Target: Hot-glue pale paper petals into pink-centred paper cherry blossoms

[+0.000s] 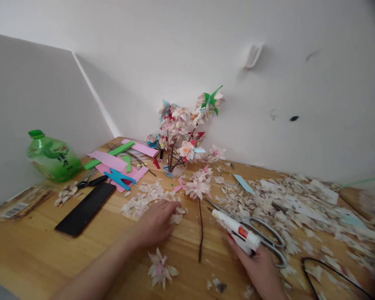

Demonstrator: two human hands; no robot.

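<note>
My right hand (253,266) grips a white hot glue gun (236,230) at the lower right, its nozzle pointing up and left. Just beyond the gun lie large steel scissors (256,235) with grey handles. My left hand (154,223) rests palm down among loose paper petals (140,200), fingers reaching toward them. Between my hands, a pale pink paper flower (197,187) sits on a thin dark twig (200,233) lying on the wooden table (50,250). Another paper blossom (160,268) lies near my left wrist.
A bunch of paper flowers on twigs (181,133) stands against the wall. Pink, green and blue paper strips (118,164), small black-handled scissors (92,181), a black phone (85,209) and a green plastic bottle (51,156) lie left. Petal scraps (300,208) cover the right side.
</note>
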